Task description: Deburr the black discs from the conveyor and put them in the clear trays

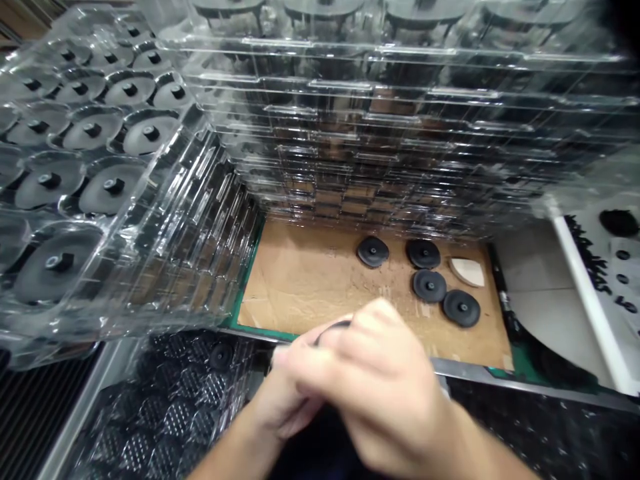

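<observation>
My left hand and my right hand meet in front of the cardboard, fingers closed round a dark rounded part. Only a thin black edge of it shows between the fingers; the rest is covered. The right hand lies over the left and is somewhat blurred. Beyond them on the cardboard sheet lie several black rounded discs, each with a small central stub, among them one disc on its own and another disc at the right. A pale, wedge-shaped piece lies beside them.
Tall stacked clear plastic trays wall off the back. Another tray stack at left carries dark discs in its pockets. Below left sits a dark pocketed tray holding a disc. A white panel edge stands at right, with small black parts beyond.
</observation>
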`<action>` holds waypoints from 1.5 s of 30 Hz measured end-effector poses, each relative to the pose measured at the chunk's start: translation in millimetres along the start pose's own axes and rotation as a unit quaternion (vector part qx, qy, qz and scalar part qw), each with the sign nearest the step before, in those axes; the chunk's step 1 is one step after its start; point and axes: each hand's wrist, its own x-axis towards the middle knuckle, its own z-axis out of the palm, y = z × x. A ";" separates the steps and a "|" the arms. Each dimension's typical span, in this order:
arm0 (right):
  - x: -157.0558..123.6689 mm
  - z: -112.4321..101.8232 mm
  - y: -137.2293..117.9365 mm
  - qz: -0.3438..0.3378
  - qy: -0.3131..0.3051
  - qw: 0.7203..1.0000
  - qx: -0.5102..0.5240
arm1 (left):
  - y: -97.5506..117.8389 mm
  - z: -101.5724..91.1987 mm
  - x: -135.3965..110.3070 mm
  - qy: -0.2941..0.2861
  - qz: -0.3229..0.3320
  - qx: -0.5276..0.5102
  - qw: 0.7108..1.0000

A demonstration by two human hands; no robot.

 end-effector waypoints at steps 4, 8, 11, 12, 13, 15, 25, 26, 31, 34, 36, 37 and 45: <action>-17.1 -0.5 43.6 0.246 0.128 0.961 -0.001 | -0.3 -5.0 -1.5 -0.078 -0.006 -0.069 0.995; -61.0 16.9 85.4 0.314 0.032 0.948 -0.039 | -3.7 -13.2 -1.5 -0.116 0.005 -0.124 0.986; -96.3 41.8 90.4 0.320 0.031 0.943 -0.089 | -5.3 -17.2 -0.3 -0.101 0.001 -0.136 0.986; -105.6 49.6 88.4 0.321 0.040 0.940 -0.108 | -5.4 -18.0 0.0 -0.087 -0.004 -0.135 0.987; -113.0 56.5 85.9 0.321 0.048 0.938 -0.124 | -5.4 -18.6 0.2 -0.070 -0.010 -0.134 0.989; -121.7 66.6 82.6 0.316 0.053 0.936 -0.145 | -5.6 -19.1 0.5 -0.035 -0.018 -0.130 0.991; -93.0 53.4 90.8 0.298 0.077 0.943 -0.129 | -15.2 -15.2 0.2 0.032 0.003 -0.105 0.994; -92.7 53.3 86.6 0.286 0.074 0.949 -0.112 | -15.7 -14.9 0.0 0.038 0.005 -0.102 0.994; -95.5 48.1 67.8 0.258 0.065 0.963 -0.044 | -14.5 -9.7 0.1 0.027 0.010 -0.089 0.996; -79.5 24.8 49.0 0.284 0.109 0.952 -0.041 | -14.7 -3.5 0.8 0.017 0.014 -0.079 0.997; -61.5 7.0 27.3 0.271 0.145 0.951 -0.040 | -16.0 0.6 0.5 0.012 0.022 -0.067 0.997; -52.3 -0.3 15.3 0.233 0.153 0.960 -0.028 | -16.7 2.4 -0.1 0.013 0.020 -0.058 0.998; -24.7 -8.4 -22.2 0.156 0.002 0.987 0.040 | -15.4 12.5 -6.5 0.038 0.019 0.003 0.999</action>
